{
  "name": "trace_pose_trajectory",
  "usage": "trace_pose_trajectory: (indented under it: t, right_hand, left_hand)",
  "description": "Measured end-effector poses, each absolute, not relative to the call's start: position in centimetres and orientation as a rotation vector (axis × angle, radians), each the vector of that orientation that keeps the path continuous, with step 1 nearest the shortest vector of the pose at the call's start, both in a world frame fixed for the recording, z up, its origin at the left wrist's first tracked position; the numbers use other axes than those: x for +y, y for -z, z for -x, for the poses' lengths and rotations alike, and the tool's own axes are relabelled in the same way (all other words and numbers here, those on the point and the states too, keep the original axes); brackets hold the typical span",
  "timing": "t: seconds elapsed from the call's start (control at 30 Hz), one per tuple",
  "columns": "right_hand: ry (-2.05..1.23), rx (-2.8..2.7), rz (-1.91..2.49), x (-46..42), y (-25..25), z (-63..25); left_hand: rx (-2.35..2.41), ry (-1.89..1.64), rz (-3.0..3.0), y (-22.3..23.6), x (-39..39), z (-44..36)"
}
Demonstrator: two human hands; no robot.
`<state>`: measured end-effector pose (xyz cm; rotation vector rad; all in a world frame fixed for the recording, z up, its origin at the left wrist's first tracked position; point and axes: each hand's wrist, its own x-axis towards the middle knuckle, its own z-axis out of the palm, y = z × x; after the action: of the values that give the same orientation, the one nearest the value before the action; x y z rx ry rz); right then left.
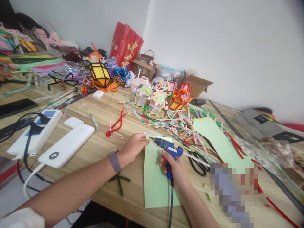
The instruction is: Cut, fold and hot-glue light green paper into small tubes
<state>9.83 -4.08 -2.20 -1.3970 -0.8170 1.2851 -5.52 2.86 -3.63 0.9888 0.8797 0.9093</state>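
My right hand (177,167) is wrapped round the handle of a blue hot glue gun (167,147), with a clear glue stick coming out of its back. The glue gun's nozzle points left, towards my left hand (134,147). There my closed fingertips pinch the top left corner of a light green sheet (154,186), possibly paper or card. The sheet lies on the wooden table beneath the gun. Black-handled scissors (200,164) lie just right of my right hand. Left of the sheet is a dark green pipe-cleaner piece (121,183).
A white power bank (66,145) and a power strip (35,134) with cables are on the left. Pipe-cleaner lanterns (156,101), loose strips and a second green sheet (211,136) spread behind and right. A red bag (125,46) stands by the wall. A pixelated patch hides the lower right.
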Motion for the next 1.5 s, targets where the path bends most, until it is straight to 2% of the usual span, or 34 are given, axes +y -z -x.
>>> trace_pose_trajectory:
  t: [0.5,0.7,0.87,1.2,1.5]
  right_hand:
    - [-1.300,-0.793,1.437,-4.6,2.5,-10.2]
    - [-1.558,-0.714,1.053,-5.0,1.7,-10.8]
    - [-1.667,-0.696,0.944,-5.5,1.7,-11.8]
    - [-1.642,-0.791,0.915,-6.2,0.7,-11.2]
    - [-1.470,-0.735,1.046,-5.2,1.5,-11.3]
  left_hand:
    - [0.852,-0.909,-1.014,3.5,2.8,5.6]
    - [0.875,-0.935,-0.986,3.5,3.0,5.7]
    - [0.851,-0.939,-0.889,3.6,3.4,5.9]
    - [0.844,-0.925,-0.904,4.1,3.6,6.1]
    - [0.846,-0.919,-0.865,3.9,3.5,5.9]
